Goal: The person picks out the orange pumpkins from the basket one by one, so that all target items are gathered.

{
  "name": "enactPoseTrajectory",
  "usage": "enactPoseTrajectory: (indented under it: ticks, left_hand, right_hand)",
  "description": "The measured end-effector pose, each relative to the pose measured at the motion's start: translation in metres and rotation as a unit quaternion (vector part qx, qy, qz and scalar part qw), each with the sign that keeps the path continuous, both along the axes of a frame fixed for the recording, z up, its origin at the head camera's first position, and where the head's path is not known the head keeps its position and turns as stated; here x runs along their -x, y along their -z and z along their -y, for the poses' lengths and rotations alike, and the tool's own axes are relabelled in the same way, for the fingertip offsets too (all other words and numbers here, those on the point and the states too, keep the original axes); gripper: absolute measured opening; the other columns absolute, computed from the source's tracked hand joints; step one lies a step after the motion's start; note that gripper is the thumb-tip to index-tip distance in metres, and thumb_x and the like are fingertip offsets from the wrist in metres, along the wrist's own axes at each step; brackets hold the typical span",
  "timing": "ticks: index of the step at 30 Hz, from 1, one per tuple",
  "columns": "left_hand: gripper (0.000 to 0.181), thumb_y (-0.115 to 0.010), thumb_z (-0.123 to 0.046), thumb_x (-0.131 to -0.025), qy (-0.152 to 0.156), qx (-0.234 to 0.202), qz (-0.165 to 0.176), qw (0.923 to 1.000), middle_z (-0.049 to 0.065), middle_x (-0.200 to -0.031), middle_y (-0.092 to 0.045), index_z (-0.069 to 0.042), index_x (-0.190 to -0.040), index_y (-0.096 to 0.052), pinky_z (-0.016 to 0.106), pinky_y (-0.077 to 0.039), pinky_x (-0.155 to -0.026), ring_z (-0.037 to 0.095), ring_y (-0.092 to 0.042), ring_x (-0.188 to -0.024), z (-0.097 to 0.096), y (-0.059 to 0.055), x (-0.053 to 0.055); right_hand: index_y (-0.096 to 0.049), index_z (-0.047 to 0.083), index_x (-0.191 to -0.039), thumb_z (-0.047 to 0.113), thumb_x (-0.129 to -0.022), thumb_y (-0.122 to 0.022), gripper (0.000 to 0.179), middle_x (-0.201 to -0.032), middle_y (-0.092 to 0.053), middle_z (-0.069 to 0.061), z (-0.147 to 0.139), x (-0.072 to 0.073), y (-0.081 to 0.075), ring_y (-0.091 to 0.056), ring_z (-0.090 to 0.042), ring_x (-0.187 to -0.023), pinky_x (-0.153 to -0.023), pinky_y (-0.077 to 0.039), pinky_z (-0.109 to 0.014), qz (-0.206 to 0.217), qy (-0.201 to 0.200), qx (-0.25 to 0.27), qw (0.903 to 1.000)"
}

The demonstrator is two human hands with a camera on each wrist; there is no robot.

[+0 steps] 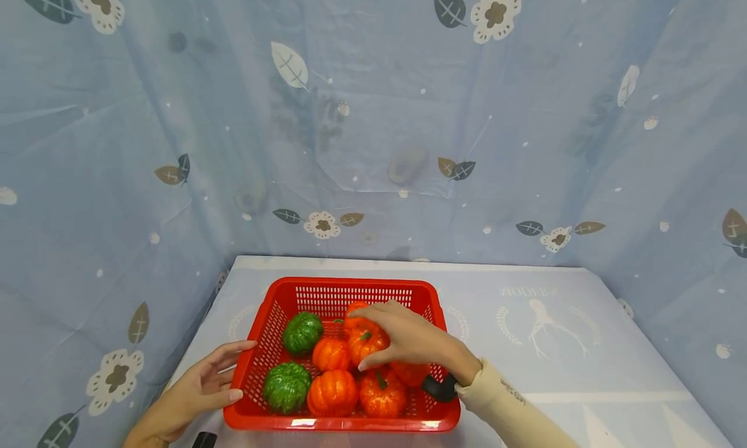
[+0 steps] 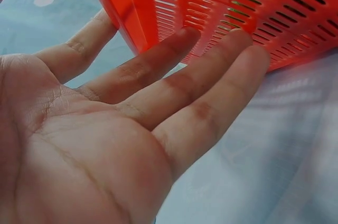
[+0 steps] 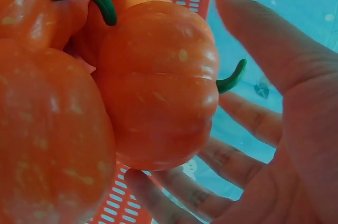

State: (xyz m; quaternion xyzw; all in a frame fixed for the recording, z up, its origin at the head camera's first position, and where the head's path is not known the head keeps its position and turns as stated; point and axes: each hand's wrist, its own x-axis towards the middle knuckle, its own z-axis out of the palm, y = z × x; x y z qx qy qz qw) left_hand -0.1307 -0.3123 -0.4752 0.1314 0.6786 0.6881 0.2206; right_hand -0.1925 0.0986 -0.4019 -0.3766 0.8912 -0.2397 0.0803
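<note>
A red plastic basket (image 1: 341, 423) holds several orange toy pumpkins and two green ones. My left hand (image 1: 201, 389) is at the basket's left side, its thumb and fingertips touching the rim. In the left wrist view, fairly straight fingers (image 2: 203, 102) lie against the slotted outer wall. My right hand (image 1: 405, 334) reaches over an orange pumpkin (image 1: 369, 347) in the basket, thumb and fingers spread around it. In the right wrist view, the thumb stands off from the orange pumpkin (image 3: 158, 81), whose green stem points toward the palm. Fingertips come near its lower edge; whether they touch, I cannot tell.
One green pumpkin (image 1: 303, 332) sits at the basket's back left, another green pumpkin (image 1: 286, 387) at the front left. The basket stands on a table with a pale printed cover (image 1: 543, 364). A blue patterned curtain (image 1: 373, 143) surrounds the table at the back and sides.
</note>
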Motion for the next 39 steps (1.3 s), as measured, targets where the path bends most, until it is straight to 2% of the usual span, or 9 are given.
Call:
enactPoseTrajectory:
  ticks: [7,12,18,25,33,39]
  left_hand:
    - [0.067,-0.058,0.004,-0.100,-0.004,-0.007,-0.001,1.0000,-0.001,-0.148,-0.045,-0.009,-0.159,-0.029,0.044,-0.053,-0.100,0.019,-0.059,-0.128,-0.001,0.003,0.000]
    - [0.068,-0.059,0.003,-0.100,-0.016,0.000,-0.002,0.9999,0.004,-0.150,-0.043,-0.008,-0.159,-0.028,0.043,-0.053,-0.100,0.021,-0.059,-0.129,-0.001,0.003,-0.004]
    - [0.068,-0.061,0.002,-0.099,-0.032,0.021,-0.011,0.9992,0.006,-0.151,-0.041,-0.008,-0.159,-0.030,0.040,-0.054,-0.099,0.017,-0.059,-0.127,-0.004,0.001,-0.005]
    - [0.071,-0.061,0.004,-0.097,-0.019,0.009,-0.016,0.9997,0.004,-0.151,-0.041,-0.007,-0.160,-0.028,0.041,-0.053,-0.100,0.018,-0.058,-0.129,-0.004,0.005,-0.002]
    - [0.072,-0.060,0.006,-0.097,-0.017,-0.004,-0.021,0.9996,0.005,-0.153,-0.039,-0.007,-0.160,-0.027,0.042,-0.053,-0.100,0.017,-0.057,-0.130,-0.004,0.009,-0.001]
    - [0.070,-0.059,0.005,-0.099,-0.015,-0.004,-0.040,0.9991,0.004,-0.154,-0.040,-0.007,-0.160,-0.028,0.041,-0.053,-0.100,0.016,-0.056,-0.131,-0.003,0.012,-0.001]
  right_hand:
    - [-0.055,0.024,-0.149,0.042,-0.081,-0.089,0.078,-0.147,-0.054,0.009,0.002,0.000,0.007,-0.044,-0.019,-0.139,-0.115,-0.039,-0.042,0.006,0.009,-0.021,0.9997]
    - [-0.055,0.022,-0.148,0.041,-0.080,-0.090,0.078,-0.146,-0.054,0.007,0.004,-0.001,0.010,-0.045,-0.020,-0.137,-0.113,-0.041,-0.041,0.019,0.022,-0.022,0.9993]
    - [-0.052,0.017,-0.146,0.046,-0.080,-0.088,0.081,-0.135,-0.059,0.005,0.004,-0.003,0.008,-0.055,-0.015,-0.122,-0.104,-0.049,-0.037,0.033,0.051,-0.001,0.9982]
    - [-0.058,0.020,-0.138,0.048,-0.079,-0.088,0.073,-0.132,-0.061,0.006,-0.002,-0.004,0.006,-0.057,-0.014,-0.117,-0.102,-0.051,-0.039,0.026,0.065,0.022,0.9973]
    - [-0.058,0.022,-0.140,0.050,-0.080,-0.087,0.073,-0.133,-0.056,0.005,-0.009,-0.006,0.006,-0.056,-0.017,-0.118,-0.099,-0.052,-0.041,0.001,0.072,0.046,0.9964]
    - [-0.057,0.027,-0.145,0.063,-0.079,-0.081,0.079,-0.135,-0.056,0.007,-0.014,-0.007,0.002,-0.053,-0.017,-0.119,-0.092,-0.055,-0.039,0.028,0.098,0.066,0.9927]
